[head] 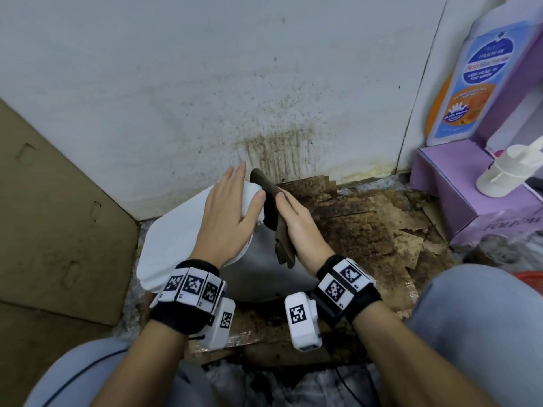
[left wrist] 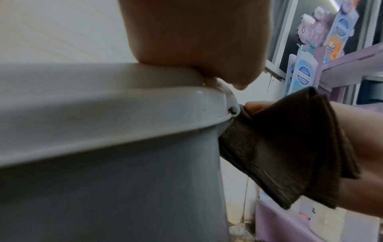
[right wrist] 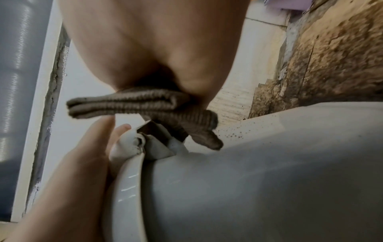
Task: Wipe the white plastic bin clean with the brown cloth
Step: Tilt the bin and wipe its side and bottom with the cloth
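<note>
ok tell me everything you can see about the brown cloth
The brown cloth is dark, ribbed fabric folded into several layers. The right hand holds it flat against the side of the white plastic bin, just under the lid's rim by the hinge. Its lower edge hangs free.

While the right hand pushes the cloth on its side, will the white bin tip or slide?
Probably it tips easily: the white bin already leans, with the left hand flat on its lid. Its plastic looks smooth, so the folded brown cloth under the right hand may slip.
</note>
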Action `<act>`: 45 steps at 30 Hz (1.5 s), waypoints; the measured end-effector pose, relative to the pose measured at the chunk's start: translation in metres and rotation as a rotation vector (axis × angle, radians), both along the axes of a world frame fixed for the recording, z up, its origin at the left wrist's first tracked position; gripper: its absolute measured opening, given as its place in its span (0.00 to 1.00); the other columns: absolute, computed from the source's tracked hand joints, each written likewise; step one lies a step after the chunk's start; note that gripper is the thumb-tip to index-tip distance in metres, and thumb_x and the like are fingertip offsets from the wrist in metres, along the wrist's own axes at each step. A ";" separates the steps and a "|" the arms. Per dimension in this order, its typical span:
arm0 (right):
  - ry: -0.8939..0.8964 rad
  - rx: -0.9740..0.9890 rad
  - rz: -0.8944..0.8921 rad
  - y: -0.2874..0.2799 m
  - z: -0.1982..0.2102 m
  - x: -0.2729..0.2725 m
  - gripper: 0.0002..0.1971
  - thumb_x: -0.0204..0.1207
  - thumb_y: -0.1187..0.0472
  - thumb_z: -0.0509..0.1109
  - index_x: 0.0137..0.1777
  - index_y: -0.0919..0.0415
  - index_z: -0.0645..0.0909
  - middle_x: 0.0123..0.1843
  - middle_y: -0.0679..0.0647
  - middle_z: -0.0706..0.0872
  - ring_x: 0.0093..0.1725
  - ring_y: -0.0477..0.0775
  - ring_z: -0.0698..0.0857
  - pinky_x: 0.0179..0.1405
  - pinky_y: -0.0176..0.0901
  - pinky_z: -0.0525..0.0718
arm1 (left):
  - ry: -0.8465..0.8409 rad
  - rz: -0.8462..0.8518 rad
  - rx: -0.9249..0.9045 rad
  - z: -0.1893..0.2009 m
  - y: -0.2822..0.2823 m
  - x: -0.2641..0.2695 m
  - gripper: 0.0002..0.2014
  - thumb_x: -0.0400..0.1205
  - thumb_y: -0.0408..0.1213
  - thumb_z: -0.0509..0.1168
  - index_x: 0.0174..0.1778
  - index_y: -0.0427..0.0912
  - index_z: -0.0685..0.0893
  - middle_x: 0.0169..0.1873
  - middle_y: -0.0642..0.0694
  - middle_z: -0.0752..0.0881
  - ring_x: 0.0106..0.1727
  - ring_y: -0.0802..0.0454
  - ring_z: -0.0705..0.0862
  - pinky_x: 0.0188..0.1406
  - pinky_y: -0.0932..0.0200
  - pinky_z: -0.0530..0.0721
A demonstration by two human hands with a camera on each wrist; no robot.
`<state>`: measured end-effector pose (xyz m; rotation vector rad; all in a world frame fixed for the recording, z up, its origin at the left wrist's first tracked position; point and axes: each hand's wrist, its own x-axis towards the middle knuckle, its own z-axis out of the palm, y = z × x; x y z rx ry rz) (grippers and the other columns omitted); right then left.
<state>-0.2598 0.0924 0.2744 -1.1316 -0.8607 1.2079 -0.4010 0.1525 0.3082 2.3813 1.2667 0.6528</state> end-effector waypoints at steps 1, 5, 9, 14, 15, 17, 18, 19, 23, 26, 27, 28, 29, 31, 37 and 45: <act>0.010 0.006 0.001 0.002 -0.001 -0.002 0.18 0.91 0.49 0.56 0.76 0.46 0.78 0.68 0.56 0.87 0.70 0.51 0.84 0.75 0.53 0.79 | 0.020 0.000 0.007 -0.001 0.003 -0.003 0.31 0.92 0.57 0.47 0.91 0.52 0.51 0.90 0.57 0.53 0.90 0.60 0.45 0.88 0.56 0.45; 0.024 -0.010 -0.118 0.007 -0.009 -0.013 0.21 0.91 0.48 0.55 0.81 0.48 0.74 0.74 0.43 0.83 0.74 0.41 0.80 0.80 0.49 0.74 | 0.053 -0.018 0.049 -0.004 0.013 -0.018 0.27 0.93 0.55 0.46 0.90 0.57 0.55 0.90 0.56 0.53 0.90 0.61 0.42 0.90 0.48 0.45; -0.053 -0.014 -0.217 0.003 -0.014 -0.032 0.24 0.92 0.46 0.52 0.86 0.44 0.64 0.83 0.40 0.71 0.81 0.37 0.69 0.82 0.38 0.67 | 0.015 -0.012 0.032 -0.007 0.018 -0.031 0.26 0.93 0.55 0.46 0.89 0.58 0.59 0.90 0.57 0.53 0.90 0.62 0.42 0.90 0.46 0.46; -0.278 0.045 -0.068 0.007 -0.027 -0.073 0.26 0.92 0.45 0.46 0.88 0.44 0.55 0.89 0.37 0.57 0.86 0.33 0.54 0.88 0.42 0.54 | -0.031 0.003 0.002 -0.006 0.019 -0.042 0.26 0.93 0.56 0.46 0.89 0.57 0.61 0.90 0.58 0.54 0.90 0.62 0.43 0.90 0.46 0.48; -0.360 0.045 -0.049 0.009 -0.033 -0.081 0.27 0.92 0.44 0.43 0.89 0.45 0.52 0.90 0.38 0.53 0.87 0.33 0.49 0.89 0.45 0.50 | -0.039 0.003 -0.002 -0.007 0.019 -0.044 0.26 0.93 0.55 0.46 0.89 0.57 0.61 0.90 0.58 0.54 0.90 0.62 0.43 0.90 0.46 0.48; -0.466 0.054 -0.065 0.014 -0.044 -0.091 0.27 0.91 0.44 0.39 0.89 0.46 0.48 0.91 0.39 0.48 0.88 0.34 0.43 0.90 0.48 0.46 | -0.056 0.007 -0.004 -0.007 0.020 -0.047 0.26 0.93 0.55 0.46 0.88 0.57 0.62 0.90 0.58 0.54 0.90 0.62 0.44 0.90 0.46 0.48; -0.489 0.061 -0.086 0.015 -0.047 -0.094 0.27 0.92 0.45 0.39 0.89 0.46 0.48 0.91 0.39 0.47 0.88 0.34 0.43 0.90 0.49 0.47 | -0.065 0.011 -0.010 -0.007 0.020 -0.049 0.26 0.93 0.55 0.47 0.88 0.57 0.62 0.90 0.58 0.54 0.90 0.63 0.44 0.90 0.47 0.48; -0.509 0.070 -0.106 0.017 -0.050 -0.095 0.26 0.92 0.47 0.39 0.89 0.47 0.49 0.91 0.39 0.48 0.88 0.34 0.43 0.90 0.49 0.47 | -0.074 0.016 -0.019 -0.007 0.020 -0.050 0.25 0.93 0.54 0.47 0.88 0.57 0.62 0.90 0.58 0.55 0.90 0.64 0.44 0.90 0.48 0.48; -0.658 0.107 -0.132 0.018 -0.063 -0.091 0.26 0.92 0.50 0.42 0.90 0.47 0.51 0.91 0.40 0.50 0.88 0.36 0.45 0.89 0.45 0.48 | -0.095 0.028 -0.032 -0.006 0.019 -0.054 0.25 0.94 0.51 0.49 0.88 0.55 0.63 0.90 0.58 0.56 0.89 0.66 0.45 0.89 0.55 0.48; -0.689 0.079 -0.175 0.019 -0.086 -0.080 0.28 0.90 0.48 0.42 0.90 0.49 0.54 0.91 0.41 0.53 0.89 0.38 0.47 0.88 0.42 0.48 | -0.103 0.030 -0.037 -0.004 0.017 -0.057 0.24 0.94 0.50 0.49 0.88 0.54 0.64 0.89 0.59 0.57 0.89 0.67 0.46 0.88 0.60 0.48; -0.668 0.038 -0.192 0.018 -0.093 -0.075 0.29 0.89 0.46 0.41 0.90 0.49 0.54 0.91 0.42 0.53 0.89 0.38 0.48 0.88 0.41 0.48 | -0.106 0.030 -0.039 -0.004 0.018 -0.058 0.24 0.94 0.49 0.50 0.88 0.54 0.64 0.89 0.59 0.57 0.89 0.67 0.46 0.87 0.61 0.48; -0.643 -0.015 -0.208 0.018 -0.107 -0.067 0.29 0.89 0.46 0.41 0.89 0.50 0.55 0.91 0.43 0.54 0.89 0.39 0.49 0.87 0.39 0.47 | -0.107 0.031 -0.038 -0.003 0.018 -0.060 0.24 0.94 0.49 0.50 0.88 0.55 0.64 0.89 0.59 0.57 0.89 0.68 0.46 0.86 0.63 0.48; -0.629 -0.079 -0.214 0.016 -0.119 -0.059 0.29 0.89 0.46 0.42 0.89 0.50 0.55 0.91 0.44 0.53 0.89 0.40 0.49 0.87 0.37 0.46 | -0.109 0.032 -0.035 -0.003 0.018 -0.061 0.24 0.94 0.49 0.50 0.88 0.55 0.64 0.89 0.60 0.57 0.89 0.68 0.47 0.86 0.65 0.48; -0.647 -0.211 -0.215 0.010 -0.139 -0.042 0.27 0.91 0.51 0.42 0.89 0.55 0.55 0.90 0.46 0.52 0.90 0.47 0.50 0.84 0.34 0.42 | -0.111 0.030 -0.037 -0.002 0.018 -0.062 0.24 0.94 0.49 0.50 0.88 0.56 0.64 0.89 0.61 0.57 0.88 0.68 0.47 0.83 0.72 0.47; -0.544 -0.397 -0.181 0.006 -0.138 -0.025 0.25 0.93 0.57 0.42 0.90 0.55 0.49 0.91 0.50 0.47 0.90 0.47 0.44 0.85 0.37 0.37 | -0.116 0.026 -0.043 -0.003 0.017 -0.059 0.24 0.94 0.50 0.50 0.88 0.57 0.64 0.89 0.61 0.58 0.89 0.68 0.48 0.86 0.60 0.50; -0.532 -0.283 -0.247 0.024 -0.107 -0.072 0.26 0.93 0.51 0.41 0.90 0.49 0.49 0.91 0.44 0.47 0.89 0.43 0.43 0.88 0.47 0.41 | -0.115 0.051 -0.020 -0.005 0.022 -0.065 0.23 0.94 0.48 0.50 0.88 0.56 0.65 0.89 0.60 0.58 0.89 0.65 0.49 0.86 0.62 0.49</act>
